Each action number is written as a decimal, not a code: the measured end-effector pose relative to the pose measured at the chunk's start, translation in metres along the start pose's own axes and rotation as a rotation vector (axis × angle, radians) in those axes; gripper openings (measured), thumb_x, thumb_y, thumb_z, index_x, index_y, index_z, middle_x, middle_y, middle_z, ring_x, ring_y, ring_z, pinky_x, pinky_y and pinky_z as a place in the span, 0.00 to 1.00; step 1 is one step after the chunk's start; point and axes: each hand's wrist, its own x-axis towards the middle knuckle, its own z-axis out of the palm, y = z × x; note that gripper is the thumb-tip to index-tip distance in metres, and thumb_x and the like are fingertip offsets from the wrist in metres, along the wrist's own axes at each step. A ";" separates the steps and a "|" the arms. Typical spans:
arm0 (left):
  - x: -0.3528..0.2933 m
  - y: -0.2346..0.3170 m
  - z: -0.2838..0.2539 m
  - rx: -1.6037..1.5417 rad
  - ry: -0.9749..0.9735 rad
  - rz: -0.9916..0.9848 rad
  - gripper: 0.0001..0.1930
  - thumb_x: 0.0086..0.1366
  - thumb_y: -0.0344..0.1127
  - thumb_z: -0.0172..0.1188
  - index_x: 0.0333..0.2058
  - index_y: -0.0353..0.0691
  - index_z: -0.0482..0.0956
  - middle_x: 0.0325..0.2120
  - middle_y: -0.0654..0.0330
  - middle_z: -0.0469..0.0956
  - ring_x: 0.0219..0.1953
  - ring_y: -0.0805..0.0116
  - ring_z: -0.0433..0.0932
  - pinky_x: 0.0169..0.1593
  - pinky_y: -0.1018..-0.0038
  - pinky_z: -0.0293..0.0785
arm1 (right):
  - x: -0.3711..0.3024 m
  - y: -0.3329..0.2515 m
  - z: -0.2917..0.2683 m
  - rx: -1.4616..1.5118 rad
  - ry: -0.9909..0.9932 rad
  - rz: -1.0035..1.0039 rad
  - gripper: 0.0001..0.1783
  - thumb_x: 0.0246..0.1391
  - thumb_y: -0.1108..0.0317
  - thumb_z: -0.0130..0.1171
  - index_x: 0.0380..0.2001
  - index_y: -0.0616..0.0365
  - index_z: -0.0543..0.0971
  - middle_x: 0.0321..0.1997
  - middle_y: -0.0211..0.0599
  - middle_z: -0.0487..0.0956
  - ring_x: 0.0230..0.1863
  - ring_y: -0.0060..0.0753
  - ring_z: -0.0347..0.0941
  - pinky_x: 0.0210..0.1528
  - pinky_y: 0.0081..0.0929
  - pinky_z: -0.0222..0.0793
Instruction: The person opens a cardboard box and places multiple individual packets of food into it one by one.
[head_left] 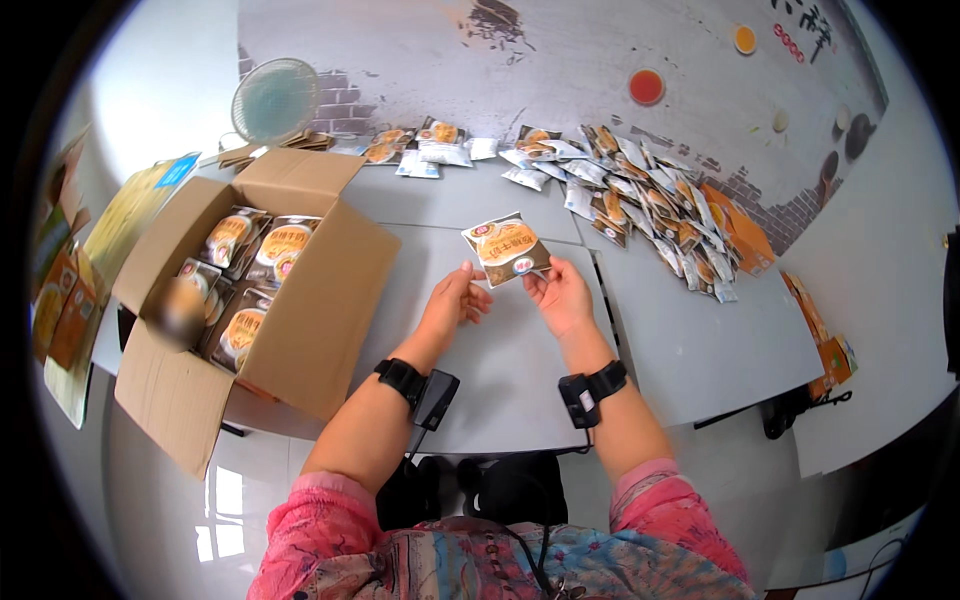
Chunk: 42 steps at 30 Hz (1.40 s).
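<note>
A square brown-and-cream food packet (507, 247) is held tilted above the table in front of me. My right hand (562, 298) pinches it at the lower right corner, thumb at the front edge. Beside its lower left edge is my left hand (455, 303), fingers loosely curled and apart; whether a fingertip touches the packet is hard to tell. To the left stands an open cardboard box (318, 310) with its flaps spread. Inside lie several matching packets (284, 248), printed faces up, one area blurred. Both my wrists wear black straps with small devices.
A big heap of packets (655, 200) covers the far right of the grey table (700, 345), beside an orange carton (742, 232). A smaller group of packets (440, 145) lies at the back, near flattened cardboard and a round fan (276, 100). More cartons stand at far left.
</note>
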 end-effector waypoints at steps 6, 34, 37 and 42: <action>0.000 0.007 0.002 -0.032 0.051 0.025 0.22 0.63 0.48 0.53 0.47 0.36 0.64 0.36 0.58 0.75 0.36 0.73 0.75 0.35 0.76 0.69 | -0.012 0.036 0.006 -0.237 -0.170 -0.194 0.16 0.53 0.68 0.49 0.14 0.51 0.61 0.23 0.28 0.68 0.25 0.21 0.64 0.37 0.27 0.72; -0.013 0.000 0.027 0.288 0.022 0.323 0.29 0.51 0.22 0.63 0.49 0.33 0.58 0.43 0.55 0.68 0.44 0.69 0.72 0.43 0.76 0.76 | -0.022 0.027 -0.001 -0.446 -0.124 -0.390 0.19 0.60 0.53 0.49 0.39 0.60 0.72 0.35 0.26 0.72 0.37 0.17 0.65 0.43 0.18 0.62; -0.017 0.003 0.031 0.308 0.004 0.272 0.29 0.51 0.22 0.63 0.50 0.34 0.58 0.43 0.56 0.69 0.45 0.70 0.71 0.44 0.76 0.75 | -0.021 0.027 -0.001 -0.450 -0.079 -0.414 0.16 0.59 0.55 0.51 0.33 0.58 0.72 0.29 0.22 0.70 0.32 0.14 0.62 0.37 0.16 0.61; -0.015 -0.002 0.027 0.493 0.017 0.379 0.30 0.51 0.22 0.64 0.51 0.34 0.59 0.44 0.55 0.69 0.47 0.69 0.71 0.47 0.75 0.72 | -0.018 0.028 -0.002 -0.382 -0.046 -0.384 0.14 0.59 0.59 0.53 0.25 0.56 0.73 0.23 0.19 0.68 0.25 0.11 0.59 0.29 0.14 0.58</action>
